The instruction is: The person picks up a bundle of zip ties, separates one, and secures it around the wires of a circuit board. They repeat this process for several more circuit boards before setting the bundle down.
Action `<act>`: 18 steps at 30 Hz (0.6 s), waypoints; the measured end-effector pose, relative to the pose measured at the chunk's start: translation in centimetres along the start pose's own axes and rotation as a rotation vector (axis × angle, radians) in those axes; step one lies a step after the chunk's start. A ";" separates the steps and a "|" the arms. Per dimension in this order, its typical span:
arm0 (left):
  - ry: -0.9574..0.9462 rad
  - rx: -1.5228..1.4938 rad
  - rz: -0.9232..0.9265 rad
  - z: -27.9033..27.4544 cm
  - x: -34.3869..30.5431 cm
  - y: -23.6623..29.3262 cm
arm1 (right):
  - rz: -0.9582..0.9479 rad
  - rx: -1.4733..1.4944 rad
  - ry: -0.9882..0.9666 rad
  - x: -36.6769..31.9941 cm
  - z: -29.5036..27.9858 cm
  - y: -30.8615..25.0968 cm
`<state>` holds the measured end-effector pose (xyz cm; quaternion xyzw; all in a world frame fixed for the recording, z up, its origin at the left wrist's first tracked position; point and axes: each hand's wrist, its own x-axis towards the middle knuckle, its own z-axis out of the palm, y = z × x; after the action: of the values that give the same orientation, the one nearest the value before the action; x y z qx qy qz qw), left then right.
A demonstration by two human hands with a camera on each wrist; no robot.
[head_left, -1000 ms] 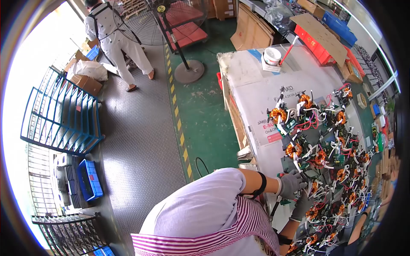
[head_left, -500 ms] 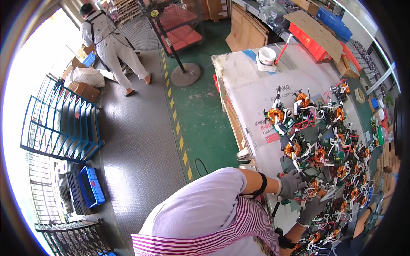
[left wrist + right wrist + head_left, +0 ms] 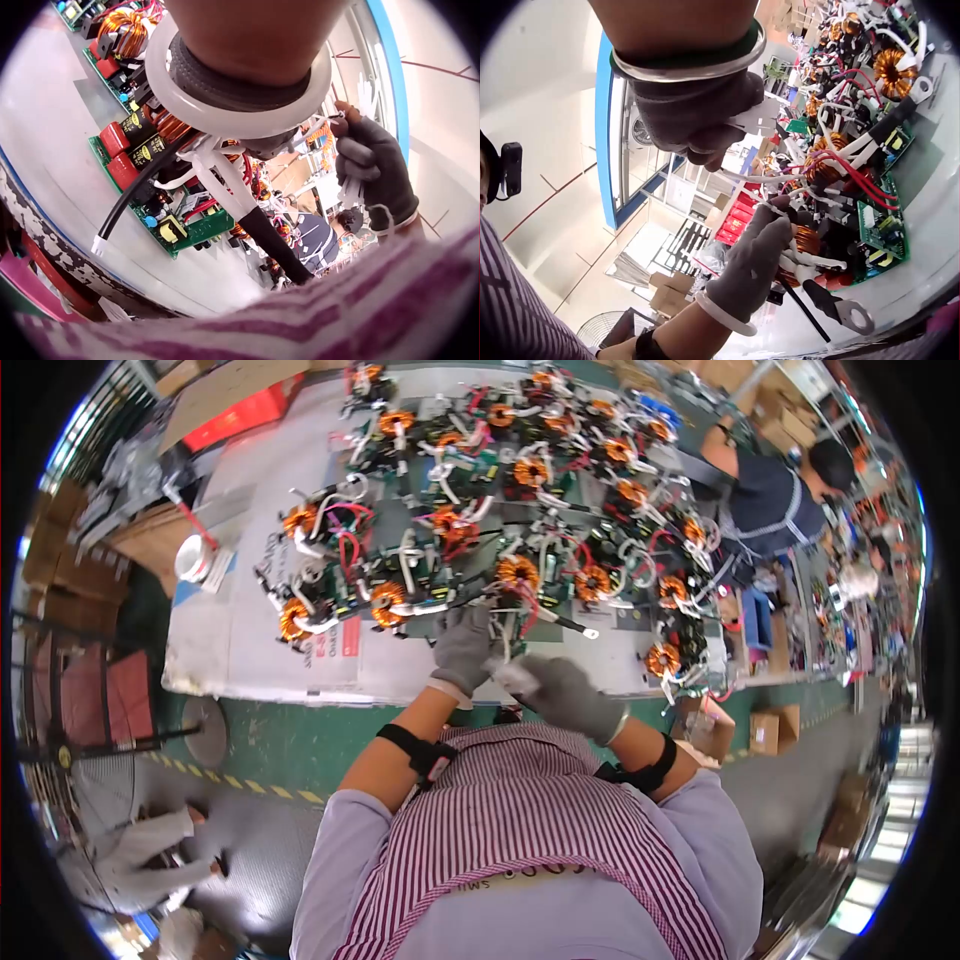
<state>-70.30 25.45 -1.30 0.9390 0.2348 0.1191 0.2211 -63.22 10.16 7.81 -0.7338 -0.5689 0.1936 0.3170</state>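
Note:
My gloved left hand (image 3: 465, 645) is at the table's near edge, beside a circuit board (image 3: 885, 232) with an orange copper-wound coil (image 3: 518, 572). In the right wrist view, its thumb and fingers pinch white wires (image 3: 799, 271) close to a coil; the exact contact is partly hidden. My gloved right hand (image 3: 575, 695) is just to the right and nearer my body. It grips a bundle of white cable ties (image 3: 352, 191), and its thumb and fingertip pinch one cable tie (image 3: 757, 178) that stretches toward the wires by the left hand.
Many more boards with coils and loose leads crowd the table (image 3: 225, 650). A white tub (image 3: 193, 558) stands at its left, near a red box (image 3: 240, 415). Another person (image 3: 775, 510) works at the far right. A floor fan's base (image 3: 205, 730) is at lower left.
The head view has swung round to face the table. My right hand, which reached among the boards half a second ago, is now back near my body with the cable ties.

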 end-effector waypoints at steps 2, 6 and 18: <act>0.040 0.020 0.067 -0.5 0.1 0.4 | 0.051 -0.057 -0.350 -0.5 1.2 -2.1; -0.065 0.000 0.079 -1.1 0.0 0.2 | 0.044 -0.058 -0.330 -0.4 1.3 -3.0; -0.212 -0.707 0.309 -10.5 -4.4 3.1 | 0.284 0.106 0.013 -2.8 -2.6 -5.2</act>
<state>-76.29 24.59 8.84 0.8364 0.0110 0.1268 0.5331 -66.08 7.60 13.02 -0.7902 -0.4464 0.2617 0.3284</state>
